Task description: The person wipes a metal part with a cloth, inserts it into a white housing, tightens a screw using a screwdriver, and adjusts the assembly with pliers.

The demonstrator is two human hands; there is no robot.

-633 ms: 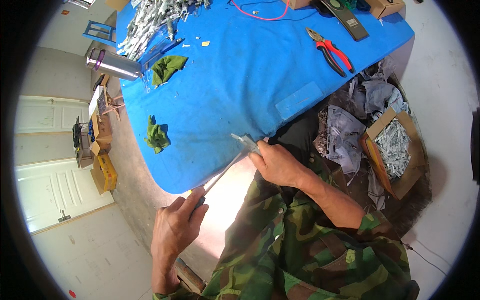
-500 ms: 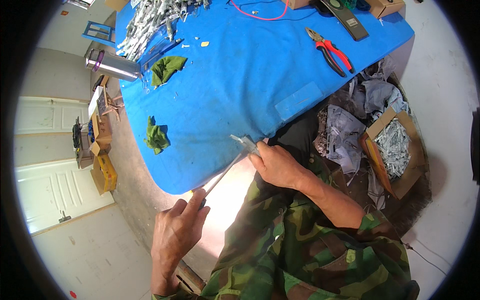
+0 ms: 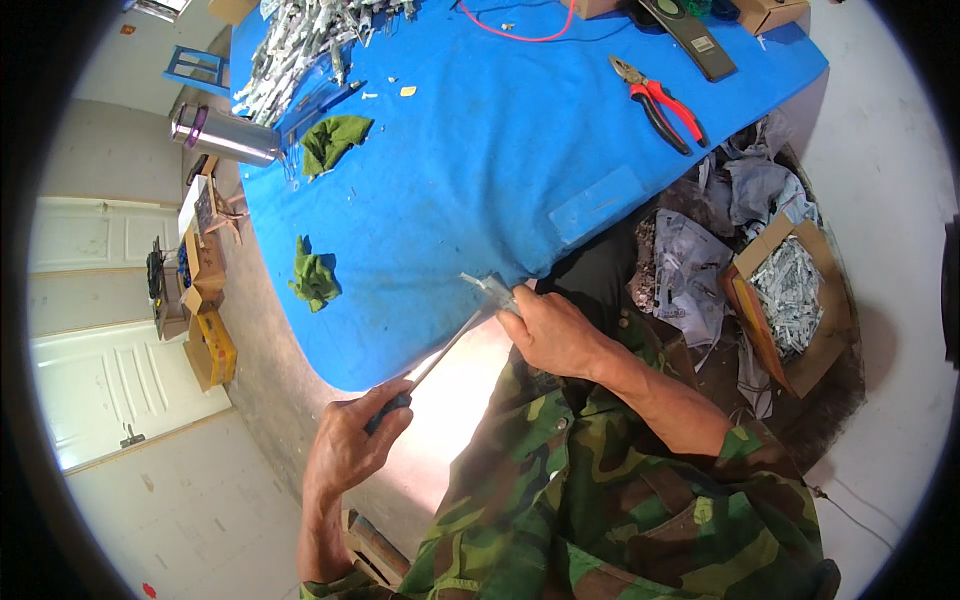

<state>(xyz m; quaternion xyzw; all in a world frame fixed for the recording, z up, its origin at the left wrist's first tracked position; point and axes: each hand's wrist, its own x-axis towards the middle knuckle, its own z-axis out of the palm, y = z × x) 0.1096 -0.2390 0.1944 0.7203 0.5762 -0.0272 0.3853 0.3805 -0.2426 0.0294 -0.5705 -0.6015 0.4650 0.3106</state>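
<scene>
At the bottom of the frame is a camouflage jacket (image 3: pixel 590 500). In the lower left, the left hand (image 3: pixel 350 440) is curled closed around the bluish handle of a screwdriver-like tool (image 3: pixel 447 350), whose slim metal shaft slants up toward the centre. There the right hand (image 3: pixel 552 330) has thumb and fingers pinched on a small grey piece (image 3: pixel 490 288) at the near edge of the blue tabletop (image 3: pixel 430 190). The shaft's end reaches the piece, though whether it is inside or only against it cannot be told. The pinch probably steadies the piece, with the table edge perhaps leaving room for the tool below.

Right of centre, an open cardboard box (image 3: pixel 752 318) holds pale pieces, apparently kept within reach of the right side. A crumpled green cloth (image 3: pixel 316 277) lies left of centre, a second green cloth (image 3: pixel 337 142) beyond it. Red-and-black pliers (image 3: pixel 660 105) rest at upper right, seemingly set aside. Farther off, at upper left, a steel bottle (image 3: pixel 235 135) lies near a heap of pale pieces (image 3: pixel 310 50).
</scene>
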